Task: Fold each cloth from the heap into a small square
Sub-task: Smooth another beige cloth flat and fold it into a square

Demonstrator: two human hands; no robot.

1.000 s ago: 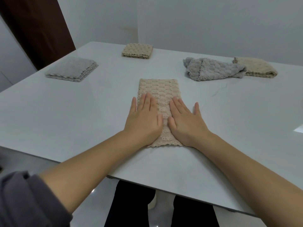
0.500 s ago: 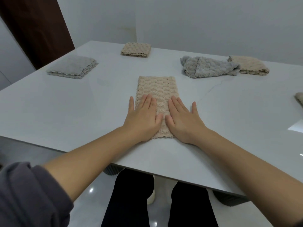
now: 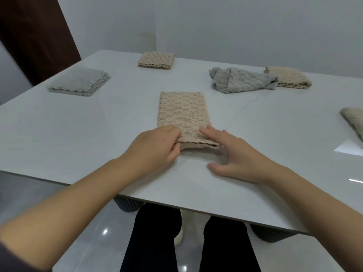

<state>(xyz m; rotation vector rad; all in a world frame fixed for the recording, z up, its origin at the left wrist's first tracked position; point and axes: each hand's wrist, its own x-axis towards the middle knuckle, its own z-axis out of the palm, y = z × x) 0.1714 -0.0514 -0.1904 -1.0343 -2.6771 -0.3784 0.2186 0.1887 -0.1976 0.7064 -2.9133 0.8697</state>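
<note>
The left hand (image 3: 157, 146) pinches the slightly lifted near end of the long beige textured cloth strip (image 3: 182, 112). The right hand (image 3: 235, 156) rests straight fingers on that end, thumb spread apart. The strip lies midway along the pale grey table's (image 3: 78, 134) near edge.

left hand (image 3: 157, 148): pinches near-left corner of beige cloth (image 3: 182, 110), edge lifted | right hand (image 3: 237, 156): straight fingers on its near-right corner | table (image 3: 78, 134): crumpled grey cloth (image 3: 241, 80) lies far right

Both forearms (image 3: 78, 205) are bare, a dark grey sleeve (image 3: 13, 262) shows at the frame's lower left, and black trousers (image 3: 155, 244) with one cream shoe (image 3: 179, 235) fill the bottom centre.
</note>
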